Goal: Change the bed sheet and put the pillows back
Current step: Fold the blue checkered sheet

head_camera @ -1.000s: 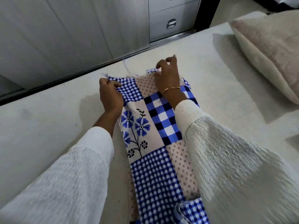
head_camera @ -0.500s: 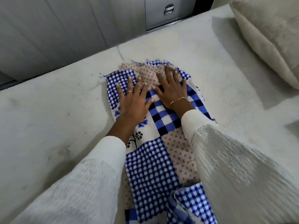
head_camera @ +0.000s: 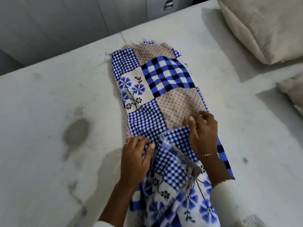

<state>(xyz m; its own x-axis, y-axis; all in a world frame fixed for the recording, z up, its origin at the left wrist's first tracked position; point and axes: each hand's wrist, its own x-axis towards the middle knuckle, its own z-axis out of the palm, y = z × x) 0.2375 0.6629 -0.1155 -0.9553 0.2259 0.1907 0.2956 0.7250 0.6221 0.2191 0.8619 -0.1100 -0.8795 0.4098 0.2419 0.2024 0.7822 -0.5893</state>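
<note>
Blue-and-white patchwork cloth, the folded bed sheet (head_camera: 157, 89), is lying as a long narrow strip down the middle of the frame on the bare mattress (head_camera: 49, 112), its far end flat toward upper centre and its near end bunched at the bottom edge. It is presumably laid lengthwise here so that the mattress serves as a flat working surface while the layers are being sorted.

Left hand (head_camera: 136, 159), at lower centre, is pinching a gingham edge between thumb and curled fingers; the grip is closed on the cloth, apparently to anchor that side.

Right hand (head_camera: 202, 135), just right of centre, is resting on the dotted panel with fingers spread and bent, the thumb tucked against a raised gingham fold. Whether the fingertips are gripping a layer or only pressing it down cannot be told. The raised fold between the two hands suggests that a layer is being separated or turned.

Two pillows are sitting aside: one pillow (head_camera: 262, 27) at upper right, a second pillow (head_camera: 293, 94) at the right edge, both well apart from the sheet, probably to keep the mattress free. Grey cabinet fronts (head_camera: 65, 22) are filling the upper left.
</note>
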